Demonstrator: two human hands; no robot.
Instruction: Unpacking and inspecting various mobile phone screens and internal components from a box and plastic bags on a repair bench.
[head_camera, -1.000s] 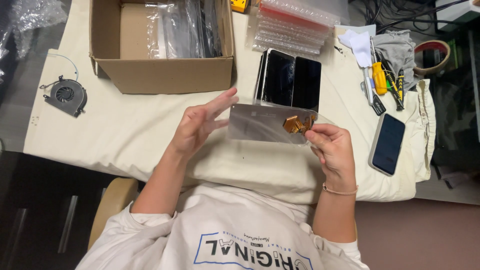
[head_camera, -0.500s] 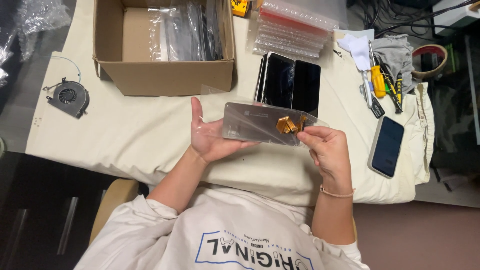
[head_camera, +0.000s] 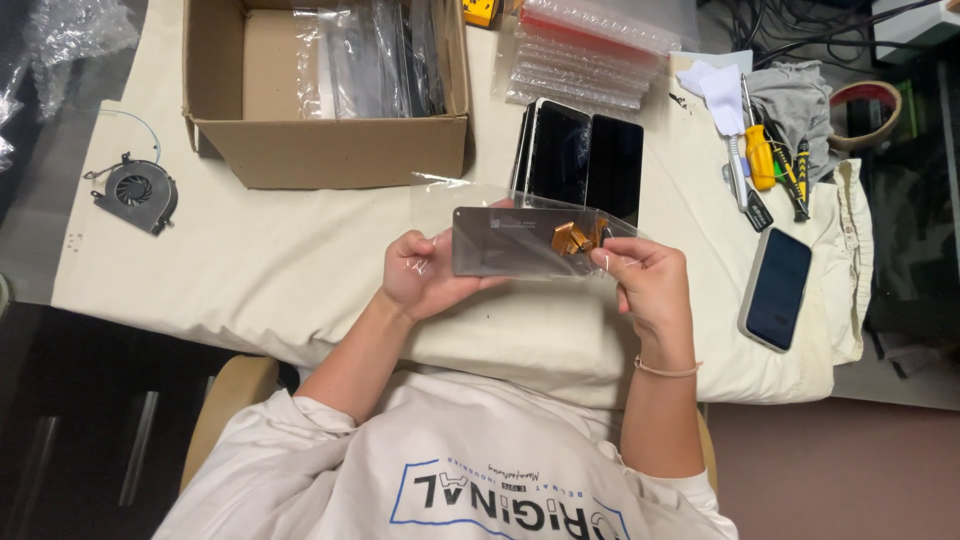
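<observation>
Both hands hold a grey phone screen panel (head_camera: 505, 243) with an orange flex cable (head_camera: 572, 238) at its right end. A clear plastic bag (head_camera: 440, 205) lies around the panel. My left hand (head_camera: 425, 275) grips the left end from below, fingers curled around the bag. At the right end, my right hand (head_camera: 645, 285) pinches the panel beside the flex cable. The panel is held level above the cream cloth on the table (head_camera: 270, 250).
A cardboard box (head_camera: 330, 150) with bagged parts stands at the back left. Black screen panels (head_camera: 585, 160) lie just behind my hands. A small fan (head_camera: 135, 192) sits at left. Screwdrivers (head_camera: 765, 160), tape roll (head_camera: 865, 110) and a phone (head_camera: 777, 288) lie at right.
My left hand has gone from open fingers beside the panel to a closed grip under its left end. The panel now sits inside the plastic bag.
</observation>
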